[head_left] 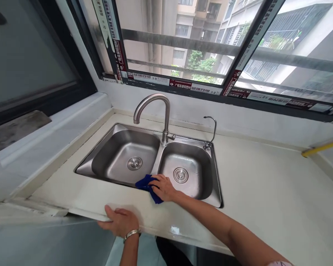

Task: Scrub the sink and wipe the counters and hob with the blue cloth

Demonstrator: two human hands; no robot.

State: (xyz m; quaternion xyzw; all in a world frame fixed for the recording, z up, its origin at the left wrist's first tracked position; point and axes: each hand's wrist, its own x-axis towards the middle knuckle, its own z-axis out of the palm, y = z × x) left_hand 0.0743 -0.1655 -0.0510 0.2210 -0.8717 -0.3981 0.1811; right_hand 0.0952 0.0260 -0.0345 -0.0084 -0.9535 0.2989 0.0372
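My right hand (163,187) presses a blue cloth (144,182) against the front rim of a steel double sink (218,184), near the divider between its two basins. Its fingers lie closed over the cloth. My left hand (120,220), with a metal bracelet at the wrist, grips the front edge of the pale countertop (255,188), thumb on top. Each basin has a round drain: the left drain (134,163) and the right drain (180,174).
A curved steel tap (155,107) and a thin small tap (212,129) stand behind the sink. A window with taped frames (183,83) runs along the back wall. A yellow pipe (322,147) pokes in at the right. A raised ledge (58,125) borders the counter's left.
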